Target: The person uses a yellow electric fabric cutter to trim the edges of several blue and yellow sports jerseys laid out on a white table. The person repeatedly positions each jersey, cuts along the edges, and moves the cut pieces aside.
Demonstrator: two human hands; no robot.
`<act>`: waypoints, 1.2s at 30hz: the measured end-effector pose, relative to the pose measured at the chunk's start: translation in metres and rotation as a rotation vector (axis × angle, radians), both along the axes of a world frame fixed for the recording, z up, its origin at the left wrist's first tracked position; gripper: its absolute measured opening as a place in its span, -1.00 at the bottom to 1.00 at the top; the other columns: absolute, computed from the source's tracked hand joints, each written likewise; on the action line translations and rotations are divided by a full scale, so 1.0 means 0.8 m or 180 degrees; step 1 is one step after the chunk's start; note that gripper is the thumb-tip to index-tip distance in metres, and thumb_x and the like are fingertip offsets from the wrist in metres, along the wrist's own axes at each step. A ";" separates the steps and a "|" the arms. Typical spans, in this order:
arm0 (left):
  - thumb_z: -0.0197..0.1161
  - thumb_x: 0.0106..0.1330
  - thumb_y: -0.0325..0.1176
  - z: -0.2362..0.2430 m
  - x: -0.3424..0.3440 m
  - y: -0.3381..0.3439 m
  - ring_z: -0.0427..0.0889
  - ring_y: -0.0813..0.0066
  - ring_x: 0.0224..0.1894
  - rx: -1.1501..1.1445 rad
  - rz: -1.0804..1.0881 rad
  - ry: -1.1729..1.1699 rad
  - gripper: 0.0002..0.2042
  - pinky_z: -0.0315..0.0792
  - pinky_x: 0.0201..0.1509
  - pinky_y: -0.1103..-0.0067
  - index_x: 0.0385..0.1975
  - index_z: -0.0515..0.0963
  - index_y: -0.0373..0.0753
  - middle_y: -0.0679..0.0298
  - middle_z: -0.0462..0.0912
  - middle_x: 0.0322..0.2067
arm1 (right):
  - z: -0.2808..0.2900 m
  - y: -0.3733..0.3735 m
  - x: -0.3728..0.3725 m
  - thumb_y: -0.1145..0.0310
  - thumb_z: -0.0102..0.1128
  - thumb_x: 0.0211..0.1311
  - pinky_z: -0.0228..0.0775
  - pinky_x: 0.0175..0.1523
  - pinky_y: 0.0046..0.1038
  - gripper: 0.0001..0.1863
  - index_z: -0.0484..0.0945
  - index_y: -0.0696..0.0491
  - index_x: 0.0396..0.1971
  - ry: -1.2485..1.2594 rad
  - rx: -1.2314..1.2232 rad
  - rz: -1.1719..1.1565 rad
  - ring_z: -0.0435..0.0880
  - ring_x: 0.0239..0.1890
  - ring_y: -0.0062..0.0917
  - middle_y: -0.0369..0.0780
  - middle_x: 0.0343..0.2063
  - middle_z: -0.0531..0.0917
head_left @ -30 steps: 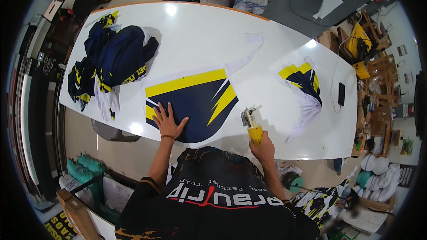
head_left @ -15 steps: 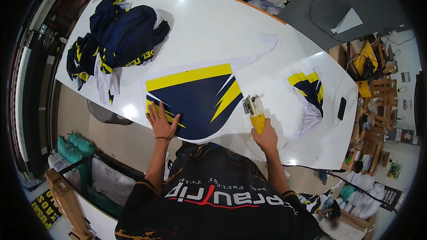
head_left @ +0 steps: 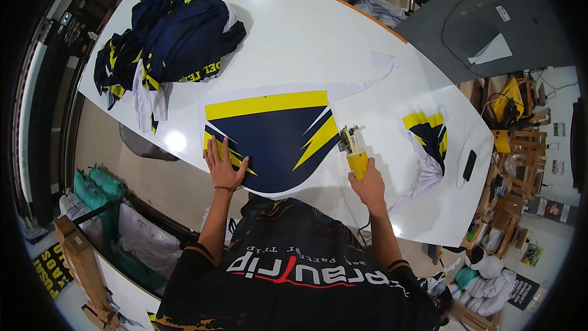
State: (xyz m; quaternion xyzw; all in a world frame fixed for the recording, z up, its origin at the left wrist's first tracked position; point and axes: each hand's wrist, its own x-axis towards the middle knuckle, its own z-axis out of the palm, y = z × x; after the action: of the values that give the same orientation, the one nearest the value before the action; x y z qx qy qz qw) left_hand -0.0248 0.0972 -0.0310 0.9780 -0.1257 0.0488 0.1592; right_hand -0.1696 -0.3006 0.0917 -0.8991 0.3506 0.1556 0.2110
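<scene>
A navy fabric panel (head_left: 275,141) with a yellow band and yellow and white slashes lies flat on the white table (head_left: 294,30). My left hand (head_left: 225,165) rests on its lower left part, fingers spread. My right hand (head_left: 369,184) is wrapped around the yellow body of a handheld electric fabric cutter (head_left: 355,154). The cutter's metal head stands right beside the panel's right edge; whether the blade touches the cloth cannot be made out. A white fabric strip (head_left: 367,83) trails from the panel's upper right corner.
Navy and yellow fabric (head_left: 184,40) is heaped at the far left. A smaller crumpled piece (head_left: 429,141) lies to the right, near a black phone-like object (head_left: 470,166). The cutter's cord (head_left: 361,228) hangs over the near table edge. A grey table (head_left: 453,18) adjoins at the far right.
The view has shifted a little. My right hand has moved the cutter slightly away from me and nearer the panel's right edge. My left hand stays in place on the panel.
</scene>
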 end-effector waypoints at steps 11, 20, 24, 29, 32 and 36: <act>0.27 0.29 0.23 0.004 0.002 -0.001 -0.02 -0.12 0.62 -0.0086 0.0025 0.0040 -0.15 -0.19 0.66 -0.02 0.51 0.29 -0.13 -0.11 0.08 0.56 | -0.001 -0.012 0.060 0.09 0.42 0.11 0.60 -0.09 0.05 -0.36 0.33 0.07 0.07 0.0039 -0.0065 0.0139 0.75 -0.17 0.09 0.10 -0.27 0.72; 0.31 0.27 0.19 0.010 0.002 -0.003 0.03 -0.12 0.60 -0.0174 0.0056 0.0025 -0.17 -0.15 0.65 0.00 0.48 0.32 -0.13 -0.11 0.12 0.54 | 0.005 -0.016 0.126 0.07 0.41 0.13 0.60 -0.07 0.03 -0.36 0.32 0.05 0.09 0.0029 -0.0018 0.0243 0.75 -0.13 0.09 0.10 -0.22 0.73; 0.33 0.27 0.16 0.011 0.002 -0.004 0.05 -0.12 0.60 -0.0208 0.0063 -0.0011 -0.18 -0.13 0.65 0.01 0.48 0.33 -0.13 -0.12 0.13 0.53 | 0.004 -0.016 0.148 0.07 0.41 0.14 0.61 -0.03 0.03 -0.35 0.32 0.04 0.12 -0.0019 0.0002 0.0263 0.75 -0.10 0.09 0.10 -0.17 0.72; 0.43 0.24 0.04 0.019 0.002 -0.005 0.07 -0.21 0.57 -0.0276 -0.0022 -0.0043 -0.15 -0.06 0.60 -0.07 0.49 0.27 -0.18 -0.17 0.13 0.50 | 0.002 -0.017 0.168 0.05 0.42 0.12 0.61 0.03 0.03 -0.30 0.31 0.03 0.17 0.0088 -0.0009 0.0217 0.74 -0.05 0.09 0.11 -0.11 0.72; 0.43 0.23 0.04 0.018 0.003 -0.006 0.07 -0.22 0.56 -0.0268 -0.0038 -0.0063 -0.14 -0.06 0.60 -0.07 0.49 0.27 -0.18 -0.17 0.13 0.50 | -0.006 -0.026 0.179 0.03 0.42 0.11 0.60 0.04 0.03 -0.27 0.31 0.03 0.19 0.0004 -0.0037 0.0240 0.73 -0.02 0.09 0.11 -0.10 0.71; 0.44 0.23 0.05 0.019 0.002 -0.004 0.05 -0.21 0.57 -0.0280 -0.0013 0.0012 -0.14 -0.07 0.60 -0.08 0.50 0.27 -0.18 -0.17 0.13 0.51 | -0.018 -0.042 0.216 0.00 0.41 0.10 0.60 0.08 0.02 -0.24 0.32 0.04 0.22 -0.0088 -0.0096 0.0213 0.73 0.01 0.07 0.10 -0.07 0.71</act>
State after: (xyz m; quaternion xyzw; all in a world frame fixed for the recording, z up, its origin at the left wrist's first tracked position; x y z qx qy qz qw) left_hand -0.0229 0.0938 -0.0159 0.9699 -0.1251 0.0521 0.2024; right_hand 0.0032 -0.3339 0.0773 -0.9154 0.3197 0.1449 0.1970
